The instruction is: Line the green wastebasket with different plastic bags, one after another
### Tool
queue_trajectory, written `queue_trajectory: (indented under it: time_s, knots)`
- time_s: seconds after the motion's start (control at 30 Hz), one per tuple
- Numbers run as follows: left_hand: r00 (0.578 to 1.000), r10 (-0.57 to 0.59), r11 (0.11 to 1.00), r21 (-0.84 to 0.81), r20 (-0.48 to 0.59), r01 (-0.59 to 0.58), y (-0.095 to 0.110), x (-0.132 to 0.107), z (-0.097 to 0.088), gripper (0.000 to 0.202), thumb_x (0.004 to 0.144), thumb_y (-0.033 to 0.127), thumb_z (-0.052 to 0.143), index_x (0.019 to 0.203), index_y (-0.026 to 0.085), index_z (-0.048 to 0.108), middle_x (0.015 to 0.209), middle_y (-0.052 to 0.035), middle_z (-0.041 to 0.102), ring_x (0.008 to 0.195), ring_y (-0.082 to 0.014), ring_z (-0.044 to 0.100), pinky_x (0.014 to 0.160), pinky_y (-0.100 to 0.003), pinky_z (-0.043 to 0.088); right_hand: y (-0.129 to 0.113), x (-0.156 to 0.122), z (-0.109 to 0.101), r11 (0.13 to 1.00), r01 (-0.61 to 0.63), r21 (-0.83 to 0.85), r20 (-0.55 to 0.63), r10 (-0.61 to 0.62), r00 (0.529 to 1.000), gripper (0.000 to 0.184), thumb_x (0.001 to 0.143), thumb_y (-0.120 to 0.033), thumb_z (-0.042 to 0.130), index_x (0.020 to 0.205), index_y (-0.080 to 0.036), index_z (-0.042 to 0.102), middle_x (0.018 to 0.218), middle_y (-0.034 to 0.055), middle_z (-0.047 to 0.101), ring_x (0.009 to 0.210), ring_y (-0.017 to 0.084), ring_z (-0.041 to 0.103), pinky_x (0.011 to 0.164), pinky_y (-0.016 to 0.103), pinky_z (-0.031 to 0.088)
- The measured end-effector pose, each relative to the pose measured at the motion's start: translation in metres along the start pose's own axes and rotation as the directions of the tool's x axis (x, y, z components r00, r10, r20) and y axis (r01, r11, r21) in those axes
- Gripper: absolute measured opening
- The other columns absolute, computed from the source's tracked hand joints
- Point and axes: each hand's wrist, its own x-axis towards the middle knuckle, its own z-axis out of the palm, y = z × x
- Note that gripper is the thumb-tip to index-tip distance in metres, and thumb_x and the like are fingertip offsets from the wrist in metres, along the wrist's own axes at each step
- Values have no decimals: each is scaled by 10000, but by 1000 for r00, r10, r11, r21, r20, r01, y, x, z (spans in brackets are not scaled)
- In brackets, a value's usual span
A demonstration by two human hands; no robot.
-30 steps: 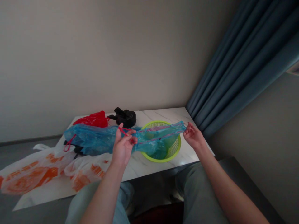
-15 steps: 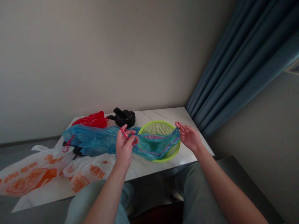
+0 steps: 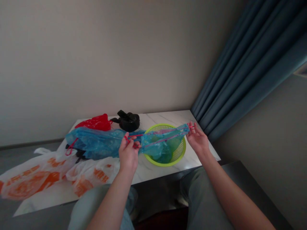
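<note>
A translucent blue drawstring bag (image 3: 165,142) is stretched between my two hands over a lime-green mesh basket (image 3: 182,152). My left hand (image 3: 128,156) is closed on the red drawstring (image 3: 136,135) left of the basket, the cord looped about its fingers. Beyond the basket's right rim, my right hand (image 3: 198,140) grips the drawstring at the bag's other end, palm turned up. The bag's mouth is gathered along the cord, and its lower part hangs into the basket. Whether anything lies inside the bag I cannot tell.
Left of the basket lie more blue plastic bags (image 3: 96,143), with a red bag (image 3: 98,122) and a black bundled bag (image 3: 129,122) behind. White bags with orange print (image 3: 35,174) cover the near left of the marble-patterned table (image 3: 172,115). A blue curtain (image 3: 230,73) hangs at right.
My right hand has moved slightly right and turned palm up. The bag's mouth has drawn tighter and straighter, with more red cord showing near my left hand, which stays nearly in place.
</note>
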Motion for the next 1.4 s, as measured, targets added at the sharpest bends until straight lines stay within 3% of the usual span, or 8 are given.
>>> queue_trajectory:
  time_s: [0.17, 0.37, 0.5, 0.63, 0.83, 1.0, 1.2, 1.4]
  knots:
    - [999, 19, 995, 101, 49, -24, -12, -4, 4, 312, 844, 352, 695, 1112, 192, 714, 1140, -87, 689, 806, -120, 653, 691, -255, 495, 9, -2, 4, 924, 185, -334, 59, -175, 983, 366, 843, -223, 623, 1162, -296, 461, 884, -20, 712, 705, 147, 693, 631, 282, 566]
    - [962, 201, 965, 133, 183, -227, -15, -5, 11, 323, 915, 434, 605, 1126, 209, 702, 1287, -104, 670, 1195, -207, 611, 1017, -348, 457, 38, -17, 8, 569, 319, -758, 277, -161, 947, 439, 936, -502, 507, 1300, -278, 406, 693, -76, 565, 395, 82, 421, 388, 201, 338]
    - [922, 177, 958, 154, 345, -242, -21, -17, 24, 365, 961, 452, 519, 1234, 226, 607, 1108, -92, 729, 1061, -204, 675, 981, -379, 478, 57, -15, 8, 504, 300, -810, 306, -73, 949, 355, 947, -551, 436, 968, -221, 567, 658, -43, 477, 464, 93, 380, 400, 210, 291]
    - [856, 120, 863, 373, 503, -340, -32, -28, 31, 313, 993, 458, 437, 1023, 200, 611, 721, -9, 647, 675, -148, 621, 711, -293, 486, 73, -3, 7, 403, 294, -866, 302, -45, 952, 313, 916, -480, 461, 797, -208, 559, 655, -19, 475, 515, 118, 395, 454, 243, 305]
    - [749, 3, 521, 639, 662, -567, -40, -26, 30, 261, 1013, 400, 368, 924, 219, 534, 701, 5, 563, 628, -159, 541, 599, -286, 358, 100, 2, 11, 198, 452, -870, 453, -46, 891, 147, 907, -275, 411, 833, -219, 526, 713, -5, 537, 656, 162, 490, 626, 284, 370]
    - [734, 28, 400, 666, 678, -630, -44, -23, 28, 288, 1023, 370, 324, 870, 229, 522, 686, -13, 564, 627, -183, 555, 604, -300, 329, 112, -3, 15, 169, 414, -894, 429, 60, 901, 27, 864, -225, 470, 843, -236, 458, 705, -25, 532, 646, 164, 466, 616, 284, 328]
    - [753, 49, 390, 681, 656, -620, -50, -24, 29, 199, 1001, 276, 371, 944, 226, 555, 800, -54, 649, 729, -215, 623, 657, -310, 392, 116, 1, 16, 276, 370, -887, 426, 179, 887, 195, 793, -174, 518, 978, -226, 551, 732, -26, 600, 692, 169, 523, 657, 281, 372]
    - [769, 52, 390, 695, 638, -603, -52, -22, 33, 160, 984, 239, 401, 1033, 229, 553, 953, -89, 691, 842, -238, 662, 756, -352, 455, 119, 5, 21, 396, 352, -848, 475, 272, 837, 136, 770, -217, 538, 639, -195, 566, 653, -5, 567, 675, 152, 494, 650, 278, 381]
